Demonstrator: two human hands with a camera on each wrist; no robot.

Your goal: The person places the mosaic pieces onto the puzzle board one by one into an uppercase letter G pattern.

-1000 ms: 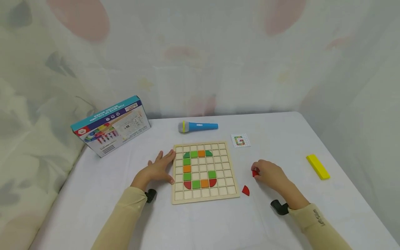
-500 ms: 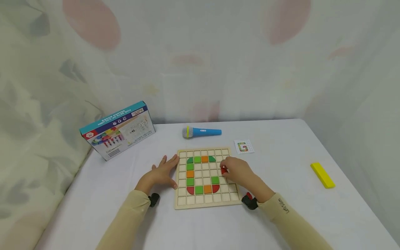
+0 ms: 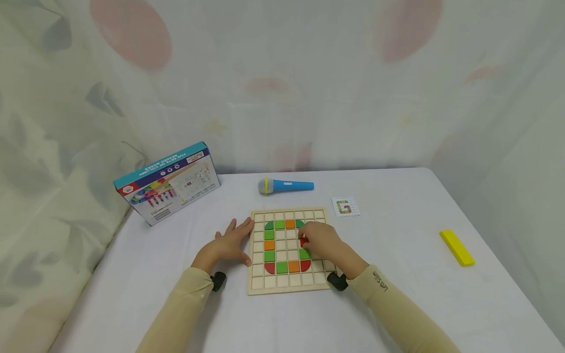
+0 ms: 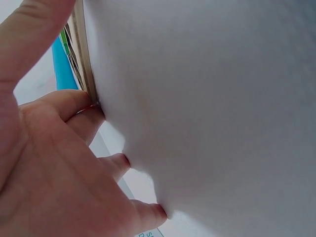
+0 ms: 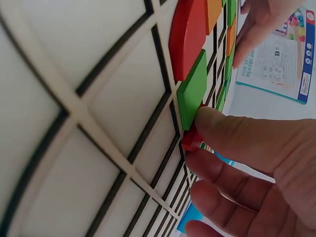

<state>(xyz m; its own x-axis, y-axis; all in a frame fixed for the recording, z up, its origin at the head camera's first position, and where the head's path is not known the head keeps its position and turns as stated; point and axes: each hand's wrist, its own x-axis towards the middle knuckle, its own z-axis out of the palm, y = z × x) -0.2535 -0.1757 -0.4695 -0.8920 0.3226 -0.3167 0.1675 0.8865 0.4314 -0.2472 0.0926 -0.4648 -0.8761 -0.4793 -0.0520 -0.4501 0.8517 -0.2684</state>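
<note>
A wooden grid board [image 3: 291, 292] lies on the white table. Green, orange and red tiles form a partial ring on it, among them a green square [image 3: 304, 254] and a dark red quarter-round [image 3: 305, 266] at the right side. My right hand [image 3: 324, 240] pinches a red tile [image 5: 191, 139] between thumb and forefinger, in the cell just beyond that green square. Whether the tile sits flat in the cell I cannot tell. My left hand [image 3: 224, 246] rests with spread fingers against the board's left edge; in the left wrist view its fingertips [image 4: 159, 211] touch the tablecloth.
Behind the board lies a blue toy microphone [image 3: 291, 186]. A small pattern card [image 3: 346, 207] showing a tiled G is at the back right. A yellow block [image 3: 457, 248] lies far right, and a printed box [image 3: 169, 184] stands at the back left.
My right hand picked up a red tile from the table right of the board and carried it left onto the grid. The left hand has stayed at the board's edge. The head view shifted slightly.
</note>
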